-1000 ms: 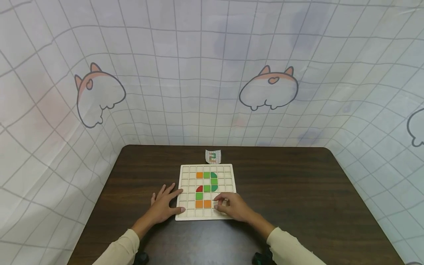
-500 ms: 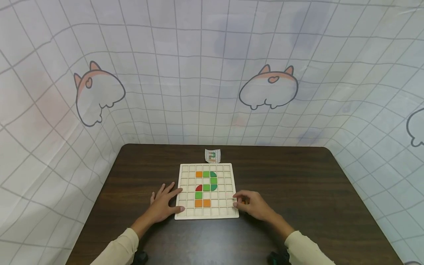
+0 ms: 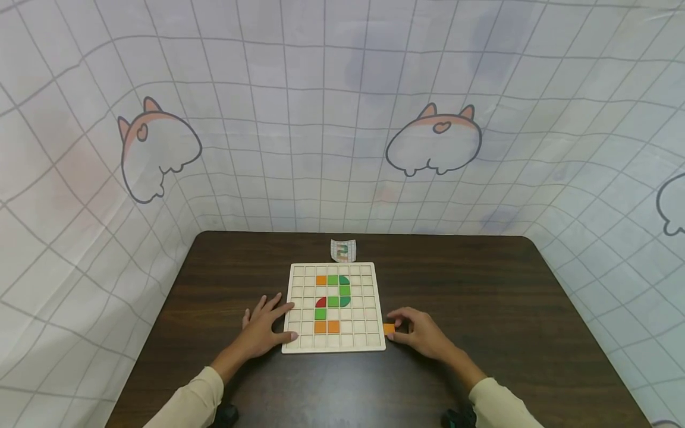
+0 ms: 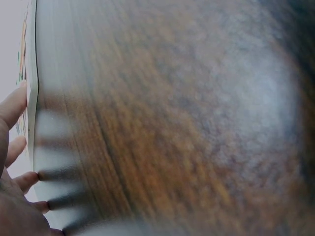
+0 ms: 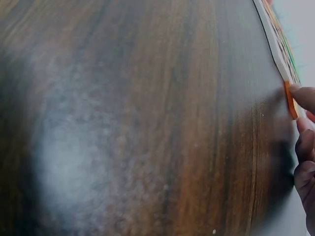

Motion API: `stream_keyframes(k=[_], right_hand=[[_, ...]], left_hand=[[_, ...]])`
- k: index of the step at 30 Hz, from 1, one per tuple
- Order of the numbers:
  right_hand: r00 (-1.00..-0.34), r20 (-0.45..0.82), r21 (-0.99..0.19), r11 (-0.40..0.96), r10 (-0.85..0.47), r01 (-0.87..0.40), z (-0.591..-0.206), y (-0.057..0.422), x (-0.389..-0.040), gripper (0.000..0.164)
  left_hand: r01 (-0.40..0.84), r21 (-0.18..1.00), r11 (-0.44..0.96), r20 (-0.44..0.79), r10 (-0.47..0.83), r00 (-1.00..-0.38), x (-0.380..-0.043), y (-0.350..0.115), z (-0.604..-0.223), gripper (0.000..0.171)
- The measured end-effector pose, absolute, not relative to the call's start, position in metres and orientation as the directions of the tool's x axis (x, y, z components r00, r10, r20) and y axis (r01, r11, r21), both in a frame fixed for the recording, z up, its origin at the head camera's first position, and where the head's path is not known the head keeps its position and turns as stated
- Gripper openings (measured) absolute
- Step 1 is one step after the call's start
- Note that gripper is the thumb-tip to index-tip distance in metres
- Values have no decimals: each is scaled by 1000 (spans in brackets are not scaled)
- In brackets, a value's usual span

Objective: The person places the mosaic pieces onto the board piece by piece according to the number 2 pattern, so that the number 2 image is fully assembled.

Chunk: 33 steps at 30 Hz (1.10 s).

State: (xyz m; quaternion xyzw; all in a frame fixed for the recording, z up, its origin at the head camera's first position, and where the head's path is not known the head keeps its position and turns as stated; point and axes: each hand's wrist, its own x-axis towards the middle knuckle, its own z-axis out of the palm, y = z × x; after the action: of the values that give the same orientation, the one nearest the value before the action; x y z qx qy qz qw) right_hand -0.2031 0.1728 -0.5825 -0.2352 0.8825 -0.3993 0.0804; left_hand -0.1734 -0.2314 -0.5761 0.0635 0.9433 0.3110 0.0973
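A cream grid board (image 3: 364, 333) lies on the table with orange, green and red pieces set in its cells. My left hand (image 3: 263, 330) rests at the board's left edge, fingers spread, with thumb and index finger on the rim. Just off the board's right edge is an orange square tile (image 3: 389, 329), low at the tabletop. My right hand (image 3: 423, 336) holds this tile at its right side, thumb and bent fingers close around it. The right wrist view shows the thumb against the orange tile (image 5: 290, 101). Part of the right fingertips' contact is hidden.
A small printed paper card (image 3: 343, 251) lies just behind the board. The dark wood table (image 3: 481, 285) extends on both sides, with light grid-patterned cloth (image 3: 299, 148) hanging around its back and sides.
My right hand has moved right, from over the lower part of the board to beside its right edge. The orange tile now shows there. My left hand stays at the left edge.
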Motion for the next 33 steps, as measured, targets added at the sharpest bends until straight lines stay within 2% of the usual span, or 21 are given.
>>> stream_keyframes(k=[10,18,33], right_hand=[[-866,59,-675,620,-497,-401,-582,171,-205,34],[-873,25,-669,640,-487,-377,-580,169,-206,39],[-878,50,-639,660,-477,-395,-584,167,-205,28]], left_hand=[[61,597,800,-146,182,-972,-174,-232,-576,76],[63,601,797,-146,187,-972,-175,-232,-576,76],[68,606,792,-140,190,-972,-174,-232,-575,76]])
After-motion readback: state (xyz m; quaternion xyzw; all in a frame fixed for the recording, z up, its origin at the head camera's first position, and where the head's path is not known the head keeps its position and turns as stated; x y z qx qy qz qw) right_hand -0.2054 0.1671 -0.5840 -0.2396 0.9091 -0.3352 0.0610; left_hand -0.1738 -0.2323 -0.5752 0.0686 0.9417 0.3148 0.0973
